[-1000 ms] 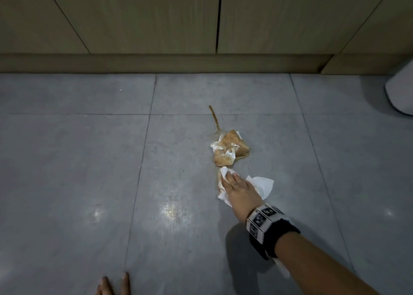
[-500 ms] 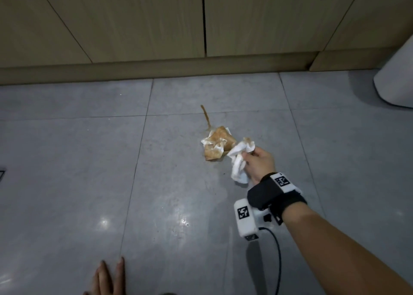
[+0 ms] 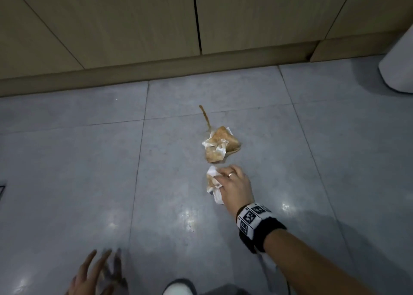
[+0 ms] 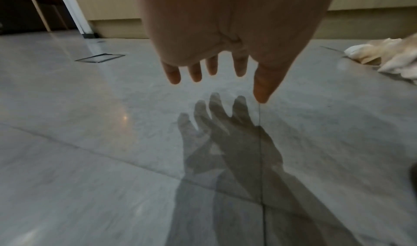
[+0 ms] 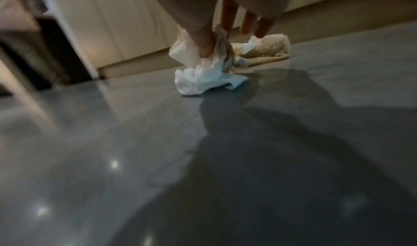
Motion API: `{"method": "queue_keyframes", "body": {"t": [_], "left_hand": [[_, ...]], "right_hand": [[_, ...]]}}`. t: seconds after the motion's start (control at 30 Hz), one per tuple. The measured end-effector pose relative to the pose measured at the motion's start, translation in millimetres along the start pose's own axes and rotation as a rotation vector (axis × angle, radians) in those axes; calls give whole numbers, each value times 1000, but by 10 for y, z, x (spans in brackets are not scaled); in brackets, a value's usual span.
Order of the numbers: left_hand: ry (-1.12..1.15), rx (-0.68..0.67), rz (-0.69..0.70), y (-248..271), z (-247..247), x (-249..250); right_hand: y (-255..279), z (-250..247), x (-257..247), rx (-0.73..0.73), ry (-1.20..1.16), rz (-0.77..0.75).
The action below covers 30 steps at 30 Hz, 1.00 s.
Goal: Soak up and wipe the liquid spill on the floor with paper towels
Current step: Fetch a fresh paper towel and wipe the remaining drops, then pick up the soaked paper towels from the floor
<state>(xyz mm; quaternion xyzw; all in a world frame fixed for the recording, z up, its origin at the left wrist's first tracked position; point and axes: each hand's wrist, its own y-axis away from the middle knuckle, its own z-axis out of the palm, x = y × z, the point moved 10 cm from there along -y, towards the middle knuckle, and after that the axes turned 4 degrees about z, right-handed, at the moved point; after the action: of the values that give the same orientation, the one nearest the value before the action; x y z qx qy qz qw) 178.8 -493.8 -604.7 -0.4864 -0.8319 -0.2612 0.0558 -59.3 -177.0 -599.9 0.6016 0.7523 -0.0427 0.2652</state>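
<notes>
Right hand (image 3: pixel 234 185) pinched a crumpled paper towel (image 3: pixel 213 184), which half a second earlier was lifted beside the soaked wad (image 3: pixel 218 147) and now touched the floor (image 3: pixel 89 160) nearer the person. Judged a fresh wiping stroke. A brown streak (image 3: pixel 205 118) remained toward the cabinet-side edge of the floor, so the task seemed unfinished. Left hand (image 4: pixel 225 36) hovered spread, empty.

Right hand (image 3: pixel 234 187) reaching far forward, palm down, fingers (image 5: pixel 204 41) curled and pinching. Banded right wrist (image 3: pixel 254 220), forearm stretched to the near right. Left hand (image 3: pixel 93 277) near, low, fingers (image 4: pixel 195 70) straight and spread, holding nothing.
</notes>
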Motion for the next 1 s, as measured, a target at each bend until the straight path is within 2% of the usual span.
{"method": "queue_keyframes", "body": {"t": [0.03, 0.13, 0.23, 0.3, 0.37, 0.43, 0.47, 0.53, 0.6, 0.7, 0.8, 0.9, 1.0], "left_hand": [[40, -21, -3, -55, -59, 76], [26, -31, 33, -237, -101, 343], [4, -132, 93, -471, 3, 568], [-8, -155, 181, -608, 4, 871], [2, -105, 277, -754, -59, 1180], [22, -106, 376, -910, -50, 1486], [20, -110, 427, -980, -38, 1630], [-10, -137, 497, -1121, -37, 1897], [-49, -162, 533, -1235, -64, 2158], [-66, -164, 584, -1384, -110, 2513], [-85, -215, 643, -1504, -23, 2875], [-223, -295, 694, -1616, 116, 3252], [-461, -369, 759, -1694, 278, 3608]], "right_hand": [[12, 3, 18, 43, 46, -3], [180, 114, 21, 59, 149, -167], [293, 285, -51, -54, 215, -249], [337, 277, -219, -28, 214, -373], [346, 308, -360, 6, 321, -483], [284, 400, -396, -14, 394, -532], [253, 476, -369, -71, 434, -509], [191, 475, -367, -86, 457, -462], [85, 259, -397, -16, 421, -424], [-103, 41, -195, -3, 350, -299], [-65, -23, -1, 30, 439, -259], [48, -101, 119, 98, 417, -217], [67, -49, 265, 50, 352, -121]]}}
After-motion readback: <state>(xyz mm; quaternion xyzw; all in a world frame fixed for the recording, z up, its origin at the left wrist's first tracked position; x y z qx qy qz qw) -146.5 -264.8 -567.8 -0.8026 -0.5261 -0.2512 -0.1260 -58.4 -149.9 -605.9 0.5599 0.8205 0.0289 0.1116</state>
